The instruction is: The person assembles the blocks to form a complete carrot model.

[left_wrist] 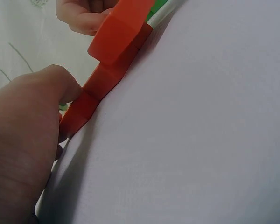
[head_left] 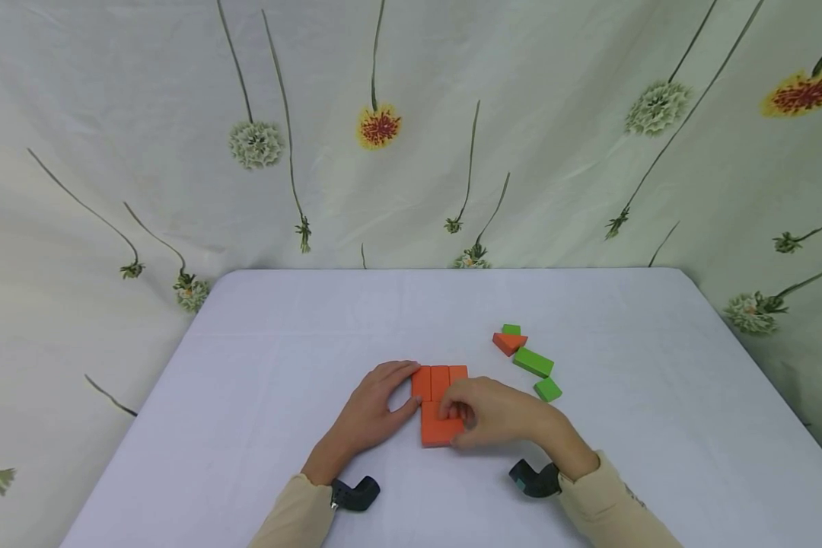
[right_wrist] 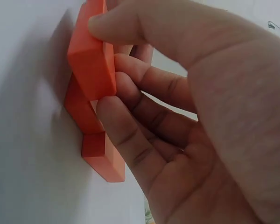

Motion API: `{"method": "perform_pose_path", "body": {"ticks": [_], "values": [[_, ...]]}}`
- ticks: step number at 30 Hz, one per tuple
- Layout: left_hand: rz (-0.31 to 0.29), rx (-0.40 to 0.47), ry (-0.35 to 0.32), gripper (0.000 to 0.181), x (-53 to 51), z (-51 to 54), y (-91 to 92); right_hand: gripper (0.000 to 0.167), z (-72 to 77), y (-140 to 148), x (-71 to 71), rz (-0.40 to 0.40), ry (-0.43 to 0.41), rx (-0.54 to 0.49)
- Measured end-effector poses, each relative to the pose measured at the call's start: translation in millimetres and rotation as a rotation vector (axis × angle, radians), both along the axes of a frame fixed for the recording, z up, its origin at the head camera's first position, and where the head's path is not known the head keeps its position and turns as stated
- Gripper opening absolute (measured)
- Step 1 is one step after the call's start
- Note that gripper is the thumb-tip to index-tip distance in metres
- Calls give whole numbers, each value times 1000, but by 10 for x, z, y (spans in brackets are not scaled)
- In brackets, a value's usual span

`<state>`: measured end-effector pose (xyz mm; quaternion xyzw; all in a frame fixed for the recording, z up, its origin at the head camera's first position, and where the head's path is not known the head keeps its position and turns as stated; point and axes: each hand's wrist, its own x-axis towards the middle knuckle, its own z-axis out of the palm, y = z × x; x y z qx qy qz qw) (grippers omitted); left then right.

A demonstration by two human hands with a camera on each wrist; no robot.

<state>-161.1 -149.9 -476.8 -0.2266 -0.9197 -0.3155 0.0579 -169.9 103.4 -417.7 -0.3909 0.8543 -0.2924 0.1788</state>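
Several orange blocks lie against one another at mid-table. My left hand (head_left: 373, 411) grips the leftmost upper block (head_left: 421, 383) by its ends, the thumb at the near end and a finger at the far end. In the left wrist view that block (left_wrist: 79, 113) rests on the cloth under the thumb. My right hand (head_left: 496, 415) pinches another orange block (head_left: 438, 435) at the near side of the group. The right wrist view shows this block (right_wrist: 91, 70) between thumb and fingers; the left wrist view shows it raised above the others.
Beyond my right hand lie a green block (head_left: 533, 362), a smaller green block (head_left: 548, 390), an orange triangular block (head_left: 509, 342) and another green piece (head_left: 511, 329) behind it. A flower-patterned cloth (head_left: 555, 152) hangs behind the white-covered table (head_left: 281, 327).
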Motion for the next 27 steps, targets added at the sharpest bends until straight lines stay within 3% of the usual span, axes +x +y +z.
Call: {"method": "perform_pose_path", "body": {"ticks": [12,27], "values": [[0,6,3,51,-1,-15,-4,24,44,-34,75,-48,12,71],[3,3,-6,53,2,-12,3,22,34,-50,71,-47,22,84]]}}
